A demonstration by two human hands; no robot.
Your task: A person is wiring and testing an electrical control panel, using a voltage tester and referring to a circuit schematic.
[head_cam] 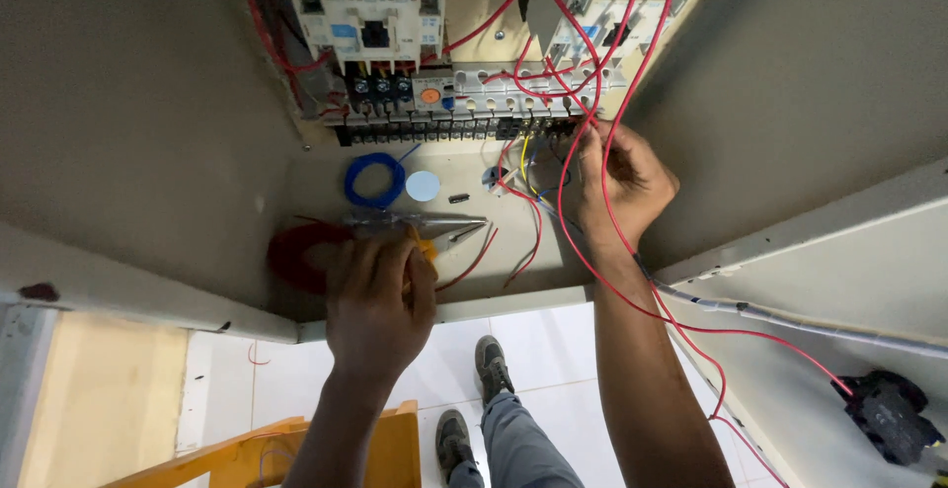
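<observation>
Inside an open grey cabinet, the left hand (380, 295) rests on the cabinet floor (316, 177) with its fingers curled down over a tool with a clear handle (410, 221); a bit of yellow shows under the fingertips, and whether the hand truly grips the tool cannot be told. A coil of red wire (296, 256) lies just left of this hand, partly under it. Farther in lie a coil of blue wire (374, 180), a pale round disc (423, 186) just right of it, and a small dark piece (459, 198).

The right hand (617, 182) is raised to the right end of the black terminal strip (444, 130), its fingers closed around a bundle of red wires (553, 83) that runs up to the contactors (370, 14) at the far wall. One red wire loops down over the wrist. Yellow and blue wires (525, 167) hang just left of this hand.

A black component (891, 414) sits on the door ledge at near right. Below, two shoes (474, 404) stand on white tiles beside a yellow stool (296, 448).
</observation>
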